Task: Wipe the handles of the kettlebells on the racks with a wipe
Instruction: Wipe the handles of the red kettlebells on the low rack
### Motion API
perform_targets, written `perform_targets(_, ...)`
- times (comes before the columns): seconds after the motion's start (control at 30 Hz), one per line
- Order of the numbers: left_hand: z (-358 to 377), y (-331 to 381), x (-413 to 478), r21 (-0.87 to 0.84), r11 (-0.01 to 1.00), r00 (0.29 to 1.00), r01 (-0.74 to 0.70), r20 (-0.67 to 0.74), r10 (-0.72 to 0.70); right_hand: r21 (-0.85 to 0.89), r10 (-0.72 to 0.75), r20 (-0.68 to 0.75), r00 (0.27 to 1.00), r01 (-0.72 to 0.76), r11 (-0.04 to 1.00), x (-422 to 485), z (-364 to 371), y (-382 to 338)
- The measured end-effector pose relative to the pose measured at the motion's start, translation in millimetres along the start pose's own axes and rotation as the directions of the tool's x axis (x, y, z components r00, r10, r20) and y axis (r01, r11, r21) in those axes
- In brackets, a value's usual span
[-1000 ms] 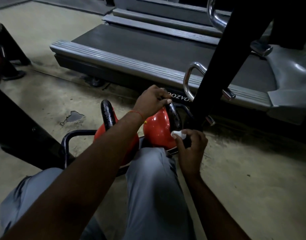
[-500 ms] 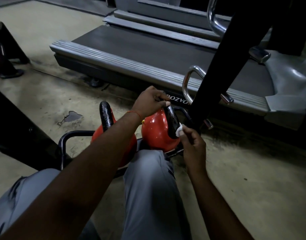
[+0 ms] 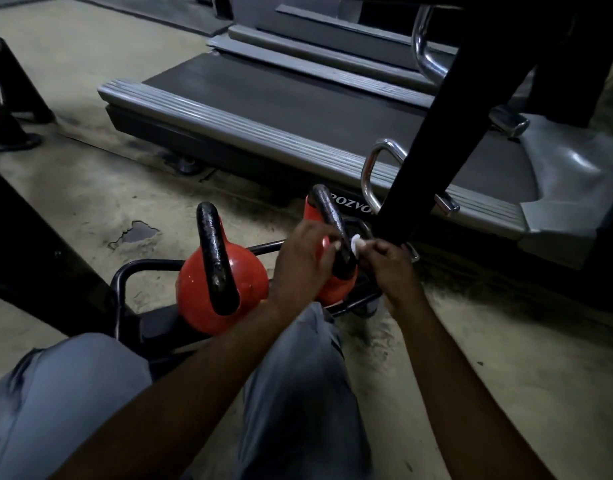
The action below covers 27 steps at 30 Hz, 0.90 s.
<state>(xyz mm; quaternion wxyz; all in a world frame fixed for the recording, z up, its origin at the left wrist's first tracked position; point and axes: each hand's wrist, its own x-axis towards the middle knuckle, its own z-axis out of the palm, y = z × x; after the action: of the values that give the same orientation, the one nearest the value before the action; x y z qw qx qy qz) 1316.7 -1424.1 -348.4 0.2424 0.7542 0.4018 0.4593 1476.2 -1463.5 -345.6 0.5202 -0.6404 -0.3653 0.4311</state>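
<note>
Person crouched low, both forearms reaching forward and down past knees in grey trousers (image 3: 291, 393).

Left hand (image 3: 303, 259): back of hand up, wrist straight, fingers curled in against the near leg of the black iron handle (image 3: 329, 220) of the right-side red kettlebell (image 3: 333, 292). It grips there. The thumb is hidden behind the hand.

Right hand (image 3: 388, 266): comes in from the right, knuckles up, fingertips bunched and pinching a small white wipe (image 3: 356, 242). The wipe is pressed against the right face of the same handle, about midway up its near leg, directly across from the left hand's fingertips.

The handle is a thick dark arch, pitted and glossy, rising up and away from the hands, with red showing at its far shoulder. The bell's body is mostly hidden behind the left hand.

A second red kettlebell (image 3: 194, 292) sits just to the left, untouched, its own black handle upright and edge-on. Both bells rest in a low black tubular rack (image 3: 123, 275) on the stained concrete floor (image 3: 506, 358).

A black upright post (image 3: 433, 133) rises just right of the hands. Behind it is a grey treadmill deck (image 3: 281, 98), and a chrome loop handle (image 3: 369, 171) beside the post.
</note>
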Motion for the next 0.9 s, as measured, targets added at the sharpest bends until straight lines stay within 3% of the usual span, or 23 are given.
perform_targets(0.13, 4.6, 7.4, -38.9, 0.124, 0.956, 0.962, -0.264, 0.102, 0.252, -0.107, -0.108, 0.038, 0.993, 0.111, 0.988, 16.2, 4.9, -26.6)
perform_targets(0.27, 9.6, 3.6, -49.3, 0.255, 0.908, 0.941, -0.332, 0.151, 0.302, -0.365, -0.136, 0.120, 0.983, 0.171, 0.915, 46.3, 19.8, -56.7)
perform_targets(0.3, 9.2, 2.6, -49.6, 0.264, 0.902, 0.937, -0.341, 0.167, 0.306, -0.495, -0.174, 0.166, 0.971, 0.235, 0.837, 46.6, 21.8, -64.3)
perform_targets(0.37, 7.9, 1.8, -49.7, 0.259, 0.902, 0.934, -0.346, 0.189, 0.304, -0.772, -0.257, 0.246, 0.935, 0.349, 0.531, 40.7, 23.3, -74.1)
perform_targets(0.47, 9.0, 2.8, -51.8, 0.251, 0.904, 0.932, -0.347, 0.199, 0.303, -0.909, -0.354, 0.373, 0.858, 0.414, 0.046, 28.1, 37.5, -86.1)
perform_targets(0.5, 9.8, 3.0, -51.7, 0.247, 0.906, 0.933, -0.345, 0.197, 0.302, -0.903, -0.356, 0.412, 0.839, 0.429, -0.035, 28.9, 43.4, -87.6)
perform_targets(0.53, 10.2, 3.2, -51.4, 0.241, 0.909, 0.935, -0.341, 0.191, 0.300, -0.891, -0.360, 0.437, 0.824, 0.451, -0.050, 31.2, 48.2, -89.5)
perform_targets(0.57, 10.8, 2.6, -50.9, 0.237, 0.911, 0.937, -0.336, 0.184, 0.298, -0.882, -0.367, 0.439, 0.820, 0.471, -0.002, 35.7, 51.4, -90.6)
perform_targets(0.63, 10.8, 2.8, -48.5, 0.243, 0.914, 0.941, -0.325, 0.176, 0.288, -0.855, -0.394, 0.369, 0.841, 0.474, 0.211, 43.6, 50.1, -89.9)
perform_targets(0.7, 9.5, 3.9, -44.5, 0.246, 0.919, 0.948, -0.309, 0.163, 0.275, -0.799, -0.382, 0.200, 0.902, 0.376, 0.469, 49.0, 39.6, -79.1)
perform_targets(0.77, 9.7, 4.8, -39.2, 0.237, 0.929, 0.956, -0.286, 0.139, 0.259, -0.705, -0.305, 0.049, 0.951, 0.249, 0.664, 49.7, 25.7, -59.8)
perform_targets(0.83, 10.6, 4.0, -33.4, 0.232, 0.936, 0.962, -0.266, 0.124, 0.242, -0.594, -0.210, 0.024, 0.977, 0.183, 0.783, 50.4, 14.1, -44.6)
perform_targets(0.9, 11.8, 2.0, -30.4, 0.244, 0.933, 0.962, -0.263, 0.142, 0.234, -0.539, -0.155, 0.062, 0.986, 0.164, 0.826, 58.9, 11.4, -44.7)
